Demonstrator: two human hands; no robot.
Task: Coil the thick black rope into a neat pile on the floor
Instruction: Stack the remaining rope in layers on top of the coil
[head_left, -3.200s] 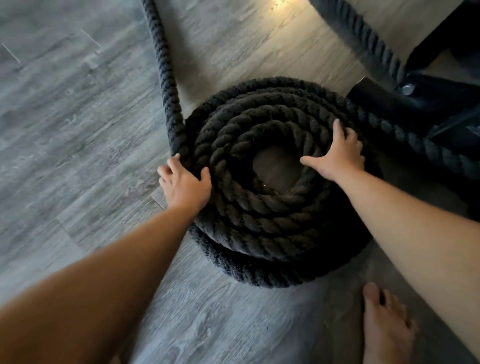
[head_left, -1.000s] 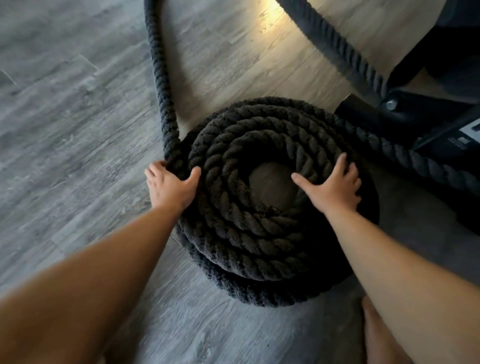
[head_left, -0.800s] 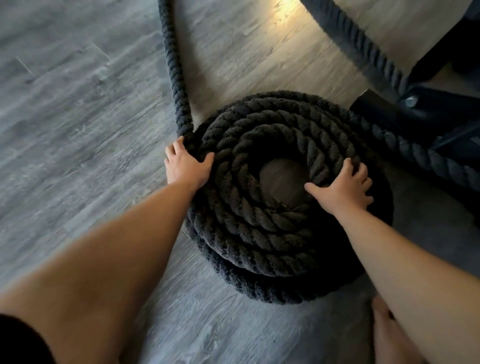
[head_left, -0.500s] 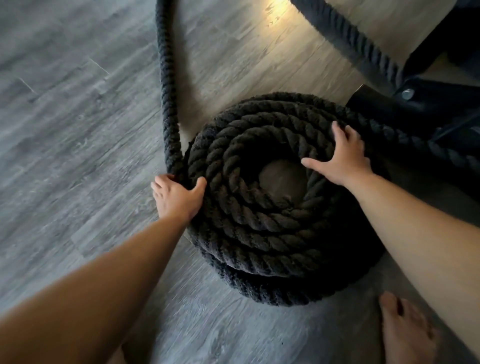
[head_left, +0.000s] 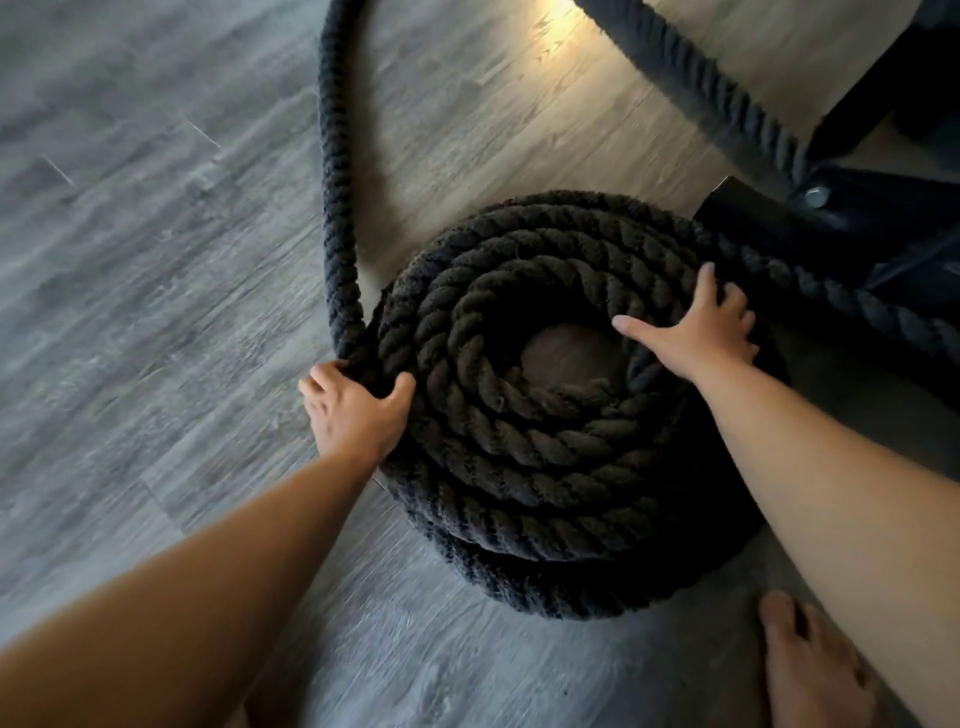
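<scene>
The left hand (head_left: 356, 410) and right hand (head_left: 691, 332) were bare, arms (head_left: 208, 597) uncovered; one foot (head_left: 810, 670) was bare too.

Grey wood-look plank floor (head_left: 130, 260), sunlit patch top centre; thick black rope (head_left: 519, 467) lies on it in stacked rings w/ bare floor showing thru the middle; one loose length runs from coil's left edge up & away; black metal frame base (head_left: 779, 228) just beside coil, upper rt; bare foot (head_left: 815, 670) lower rt, near coil.
</scene>
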